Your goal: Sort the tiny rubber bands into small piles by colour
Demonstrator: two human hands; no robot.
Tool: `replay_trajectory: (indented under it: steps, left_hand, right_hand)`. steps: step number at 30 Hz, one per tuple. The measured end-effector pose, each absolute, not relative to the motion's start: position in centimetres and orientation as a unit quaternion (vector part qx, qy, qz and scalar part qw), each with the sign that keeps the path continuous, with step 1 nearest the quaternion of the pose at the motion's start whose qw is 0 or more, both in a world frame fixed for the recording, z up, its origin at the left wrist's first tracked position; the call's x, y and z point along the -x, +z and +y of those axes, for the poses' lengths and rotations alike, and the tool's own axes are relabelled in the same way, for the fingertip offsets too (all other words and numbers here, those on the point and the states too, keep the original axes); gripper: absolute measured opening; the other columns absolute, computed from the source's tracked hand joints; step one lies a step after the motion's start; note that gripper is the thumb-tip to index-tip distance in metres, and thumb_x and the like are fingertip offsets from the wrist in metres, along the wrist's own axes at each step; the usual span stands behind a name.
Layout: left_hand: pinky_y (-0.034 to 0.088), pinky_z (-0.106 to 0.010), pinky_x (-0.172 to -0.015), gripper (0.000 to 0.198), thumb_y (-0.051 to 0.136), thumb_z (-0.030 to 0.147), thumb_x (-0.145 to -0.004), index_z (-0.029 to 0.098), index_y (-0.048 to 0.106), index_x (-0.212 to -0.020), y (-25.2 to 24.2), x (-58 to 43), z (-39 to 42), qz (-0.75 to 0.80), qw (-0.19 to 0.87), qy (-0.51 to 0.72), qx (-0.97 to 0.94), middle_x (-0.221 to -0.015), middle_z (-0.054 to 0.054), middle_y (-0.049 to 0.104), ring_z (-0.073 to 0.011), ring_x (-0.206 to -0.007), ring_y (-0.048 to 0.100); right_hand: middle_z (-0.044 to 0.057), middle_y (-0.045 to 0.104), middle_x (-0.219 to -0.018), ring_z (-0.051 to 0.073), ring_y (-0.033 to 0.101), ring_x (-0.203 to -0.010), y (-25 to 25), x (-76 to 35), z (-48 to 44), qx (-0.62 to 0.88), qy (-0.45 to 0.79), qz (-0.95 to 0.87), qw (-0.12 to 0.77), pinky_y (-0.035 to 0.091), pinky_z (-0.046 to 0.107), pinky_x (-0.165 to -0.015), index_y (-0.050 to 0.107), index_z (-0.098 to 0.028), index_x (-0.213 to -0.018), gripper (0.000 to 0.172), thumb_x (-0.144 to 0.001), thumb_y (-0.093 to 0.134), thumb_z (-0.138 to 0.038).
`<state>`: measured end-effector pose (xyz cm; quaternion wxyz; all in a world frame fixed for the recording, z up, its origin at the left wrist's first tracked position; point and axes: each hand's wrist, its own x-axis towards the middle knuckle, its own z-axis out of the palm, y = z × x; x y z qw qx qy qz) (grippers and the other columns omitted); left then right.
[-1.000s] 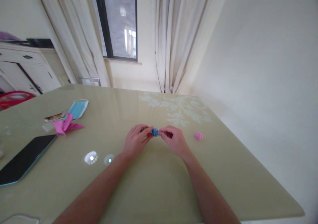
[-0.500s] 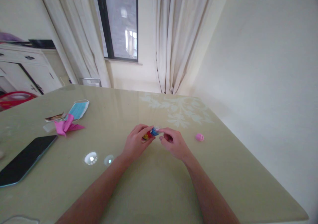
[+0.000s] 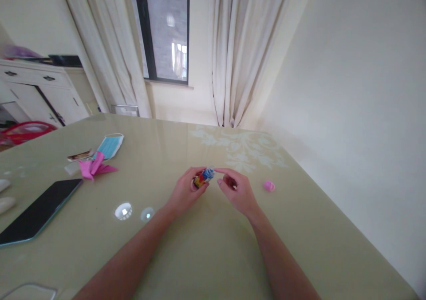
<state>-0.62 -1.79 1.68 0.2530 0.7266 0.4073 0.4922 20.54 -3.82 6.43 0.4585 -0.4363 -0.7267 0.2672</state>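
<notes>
My left hand (image 3: 186,190) is wrapped round a small clear bottle (image 3: 203,177) with blue, red and yellow colouring. The bottle is tilted, its blue end up and to the right, above the middle of the table. At that end is the stretched index finger of my right hand (image 3: 237,190); whether it touches the rim I cannot tell. The right thumb stands apart from the index finger, while the other fingers curl in, and I see nothing clearly held there. A small pink piece, perhaps a cap (image 3: 269,186), lies on the table to the right of my right hand.
On the left of the glossy table (image 3: 199,264) lie a black tablet-like device (image 3: 41,209), a pink folded paper shape (image 3: 94,167), a blue face mask (image 3: 109,147) and a small card (image 3: 80,155). A wall (image 3: 359,113) runs along the right side.
My right index finger has straightened and shifted slightly right at the bottle's end. More of the bottle shows in my left hand. The camera view has turned slightly left.
</notes>
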Motion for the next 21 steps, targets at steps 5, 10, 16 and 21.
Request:
replay_trajectory:
  steps: [5,10,16,21]
  left_hand:
    - [0.069,-0.044,-0.079,0.048,0.076,0.043,-0.087,0.022,0.06,-0.128,1.2,0.6,-1.2,0.42,0.422,0.539,-0.596,-0.115,-0.011,0.074,-0.024,-0.098,0.075]
    - [0.07,-0.043,-0.074,0.056,0.083,0.05,-0.08,0.021,0.06,-0.122,1.2,0.9,-0.7,0.422,0.473,0.559,-0.535,-0.122,-0.013,0.07,-0.0298,-0.114,0.071]
    - [0.069,-0.044,-0.079,0.06,0.086,0.05,-0.078,0.021,0.059,-0.123,0.8,1.3,-0.2,0.424,0.461,0.574,-0.528,-0.123,-0.014,0.069,-0.03,-0.116,0.07]
    - [0.069,-0.044,-0.084,0.056,0.083,0.049,-0.082,0.022,0.059,-0.125,0.7,0.9,-0.5,0.413,0.457,0.563,-0.551,-0.122,-0.012,0.07,-0.0275,-0.115,0.071]
  right_hand:
    - [0.004,0.062,-0.078,0.017,0.052,-0.064,5.6,-25.0,-1.6,0.575,0.085,-0.627,0.519,0.045,0.032,-0.062,0.078,-0.018,-0.106,0.027,-0.09,0.065,-0.035]
    - [0.013,0.065,-0.106,0.036,0.058,-0.106,1.9,-31.6,-0.7,0.632,-0.13,-0.57,0.508,0.049,0.045,-0.077,0.075,-0.029,-0.095,0.019,-0.084,0.076,-0.044]
    - [0.005,0.051,-0.064,0.028,0.063,-0.076,-1.3,-35.0,-0.9,0.642,-0.031,-0.602,0.475,0.051,0.043,-0.069,0.063,-0.025,-0.065,0.028,-0.093,0.066,-0.029]
    - [0.007,0.067,-0.073,0.025,0.069,-0.079,1.0,-31.7,-0.4,0.616,0.046,-0.646,0.449,0.056,0.042,-0.078,0.07,-0.025,-0.076,0.014,-0.09,0.069,-0.025]
